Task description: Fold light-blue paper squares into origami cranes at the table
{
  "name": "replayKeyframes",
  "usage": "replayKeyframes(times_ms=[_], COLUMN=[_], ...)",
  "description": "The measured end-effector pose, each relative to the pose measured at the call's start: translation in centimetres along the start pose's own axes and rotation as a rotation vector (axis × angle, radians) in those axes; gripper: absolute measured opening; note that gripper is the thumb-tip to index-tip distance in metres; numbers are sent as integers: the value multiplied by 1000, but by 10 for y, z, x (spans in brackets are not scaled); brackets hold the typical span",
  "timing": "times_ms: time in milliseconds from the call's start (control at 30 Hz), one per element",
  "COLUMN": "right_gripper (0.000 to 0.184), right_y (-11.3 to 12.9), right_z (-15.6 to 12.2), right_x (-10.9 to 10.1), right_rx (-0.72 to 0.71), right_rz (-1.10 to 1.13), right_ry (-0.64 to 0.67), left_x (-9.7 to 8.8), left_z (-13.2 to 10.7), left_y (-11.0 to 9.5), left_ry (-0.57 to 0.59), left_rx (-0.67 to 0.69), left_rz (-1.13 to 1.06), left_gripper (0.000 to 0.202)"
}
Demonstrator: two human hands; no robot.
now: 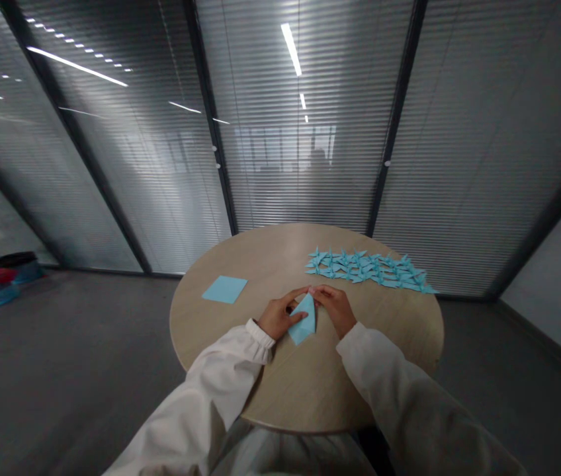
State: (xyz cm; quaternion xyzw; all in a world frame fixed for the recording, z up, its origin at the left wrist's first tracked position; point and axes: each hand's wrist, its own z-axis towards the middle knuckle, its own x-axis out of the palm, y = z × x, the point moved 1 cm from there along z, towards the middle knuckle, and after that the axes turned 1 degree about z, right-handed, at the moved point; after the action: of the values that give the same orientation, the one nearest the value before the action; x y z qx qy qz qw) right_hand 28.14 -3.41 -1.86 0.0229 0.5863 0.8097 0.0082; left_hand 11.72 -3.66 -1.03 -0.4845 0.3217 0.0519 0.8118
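While the left hand (275,318), half curled, lays its thumb across the folded paper (305,332), seemingly to steady it, the right hand (337,309) has its fingertips closed at the top corner, apparently pinching it, though the paper is too small in the head view to be sure. It sits mid-table (310,390), where both hands reach easily. A flat sheet (225,289) near the left edge and rows of paper figures (366,268) by the far right edge probably leave working room between.
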Motion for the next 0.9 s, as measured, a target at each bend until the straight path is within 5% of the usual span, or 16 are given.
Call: replayKeyframes(times_ms=[900], right_gripper=[34], right_y=[1], right_z=[-1], right_x=[1], right_rx=[-20], right_rz=[-8], right_ry=[25], left_x=[0], left_z=[1], left_y=[2], left_ry=[5], left_rx=[1], left_rz=[61], left_gripper=[58])
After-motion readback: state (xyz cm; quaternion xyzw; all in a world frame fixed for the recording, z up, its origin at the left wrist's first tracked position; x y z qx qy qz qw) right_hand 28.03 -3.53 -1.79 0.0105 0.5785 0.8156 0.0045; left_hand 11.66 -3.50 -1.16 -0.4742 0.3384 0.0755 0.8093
